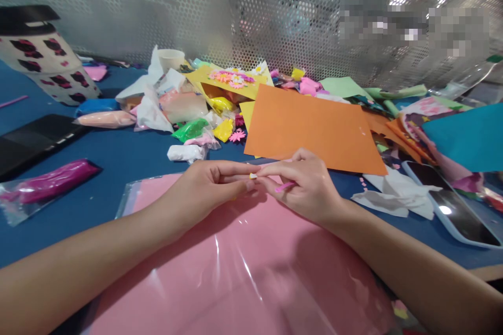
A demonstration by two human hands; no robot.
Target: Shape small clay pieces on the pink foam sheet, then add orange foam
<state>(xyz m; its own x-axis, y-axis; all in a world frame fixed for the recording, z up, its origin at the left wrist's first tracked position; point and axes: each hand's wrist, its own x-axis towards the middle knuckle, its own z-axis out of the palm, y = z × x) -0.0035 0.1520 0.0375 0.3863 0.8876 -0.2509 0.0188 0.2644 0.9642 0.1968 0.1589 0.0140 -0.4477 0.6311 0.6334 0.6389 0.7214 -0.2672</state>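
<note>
A tiny white and yellow piece of modelling clay (253, 176) is pinched where my fingertips meet. My left hand (208, 183) grips it between thumb and fingers from the left. From the other side, the thumb and index finger of my right hand (308, 183) close on the same piece. A thin pink stick (285, 187) is tucked in my right hand, its far end hidden by the fingers. Both hands are just above a pink sheet in a clear plastic sleeve (236, 267). The clay's exact shape is too small to make out.
Behind my hands lie an orange sheet (310, 128), clay packets (191, 129) and a yellow card with clay flowers (204, 77). A patterned tumbler (58, 63) and magenta clay (58, 180) stand left. A phone (456, 204) and crumpled tissue (389, 193) lie right.
</note>
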